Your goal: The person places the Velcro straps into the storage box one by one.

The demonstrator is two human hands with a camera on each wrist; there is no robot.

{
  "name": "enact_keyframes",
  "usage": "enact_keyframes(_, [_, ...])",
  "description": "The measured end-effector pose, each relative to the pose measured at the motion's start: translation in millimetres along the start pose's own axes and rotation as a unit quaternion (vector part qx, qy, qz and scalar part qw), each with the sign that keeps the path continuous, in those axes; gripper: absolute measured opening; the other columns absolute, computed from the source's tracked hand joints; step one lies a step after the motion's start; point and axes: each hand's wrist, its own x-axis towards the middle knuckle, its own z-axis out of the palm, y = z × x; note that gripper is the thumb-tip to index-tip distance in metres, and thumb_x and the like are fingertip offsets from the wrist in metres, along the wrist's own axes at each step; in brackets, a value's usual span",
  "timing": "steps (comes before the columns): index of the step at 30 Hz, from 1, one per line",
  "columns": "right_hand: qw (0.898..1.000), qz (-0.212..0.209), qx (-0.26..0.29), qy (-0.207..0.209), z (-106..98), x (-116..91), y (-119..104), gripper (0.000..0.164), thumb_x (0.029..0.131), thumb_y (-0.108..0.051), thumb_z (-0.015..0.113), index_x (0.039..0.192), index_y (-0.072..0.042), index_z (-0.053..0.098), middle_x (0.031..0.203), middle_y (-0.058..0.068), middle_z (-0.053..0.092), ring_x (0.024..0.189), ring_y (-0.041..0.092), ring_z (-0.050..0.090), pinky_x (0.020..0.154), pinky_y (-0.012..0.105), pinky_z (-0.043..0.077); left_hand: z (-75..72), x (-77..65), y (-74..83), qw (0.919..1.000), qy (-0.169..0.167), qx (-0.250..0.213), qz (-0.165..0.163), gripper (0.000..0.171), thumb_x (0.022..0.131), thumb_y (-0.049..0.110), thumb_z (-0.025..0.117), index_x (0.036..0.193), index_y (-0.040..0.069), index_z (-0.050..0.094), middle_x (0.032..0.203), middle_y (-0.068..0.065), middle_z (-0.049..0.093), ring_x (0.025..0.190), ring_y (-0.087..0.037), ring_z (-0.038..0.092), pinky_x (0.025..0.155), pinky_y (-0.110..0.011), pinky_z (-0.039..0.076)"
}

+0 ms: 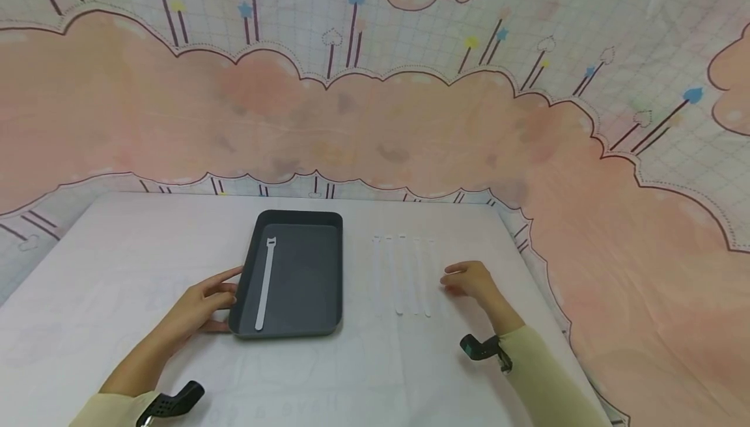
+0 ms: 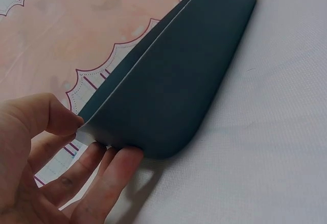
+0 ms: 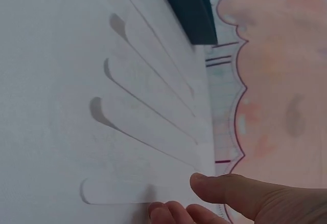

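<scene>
My left hand (image 1: 198, 308) is at the left side of a dark grey rectangular tray (image 1: 305, 327), its fingertips against the outer wall. In the left wrist view, fingers (image 2: 110, 175) touch the tray's side near a rounded corner. A white strap (image 1: 265, 290), slim with a slotted head like a cable tie, lies lengthwise inside the tray's left part. To the tray's right, several similar white straps (image 1: 400, 277) lie side by side on the white table. My right hand (image 1: 471, 278) hovers beside the rightmost one, fingers loosely bent, holding nothing. In the right wrist view, its thumb and fingers stand apart near a strap (image 3: 117, 191).
A white cloth covers the table (image 1: 328, 375). Behind and to the right hangs a printed curtain (image 1: 375, 127) with clouds and small shapes. Black wrist mounts (image 1: 176, 402) sit on both forearms, at the pale sleeves (image 1: 541, 375).
</scene>
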Motion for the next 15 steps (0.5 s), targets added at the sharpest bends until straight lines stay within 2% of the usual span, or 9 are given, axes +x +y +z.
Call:
enact_keyframes(7, [0.999, -0.015, -0.022, 0.019, 7, -1, 4, 0.034, 0.081, -0.004, 0.073, 0.112, 0.011, 0.067, 0.095, 0.020, 0.072, 0.068, 0.015, 0.067, 0.067, 0.030, 0.059, -1.0, 2.3, -0.9, 1.0000, -0.002, -0.004, 0.000, 0.066, 0.096, 0.009, 0.050, 0.156, 0.011, 0.025, 0.141, -0.030, 0.040, 0.114, -0.032, 0.059, 0.072, -0.041, 0.061])
enact_keyframes(15, [0.994, -0.040, -0.074, 0.069, 19, -1, 7, 0.029, 0.076, -0.003, 0.075, 0.103, 0.008, 0.071, 0.091, 0.019, 0.072, 0.070, 0.017, 0.065, 0.063, 0.027, 0.055, -2.5, 3.0, 0.6, 1.0000, -0.005, -0.003, 0.000, 0.065, 0.096, 0.010, 0.049, 0.157, 0.011, 0.024, 0.142, -0.031, 0.039, 0.116, -0.034, 0.059, 0.072, -0.041, 0.061])
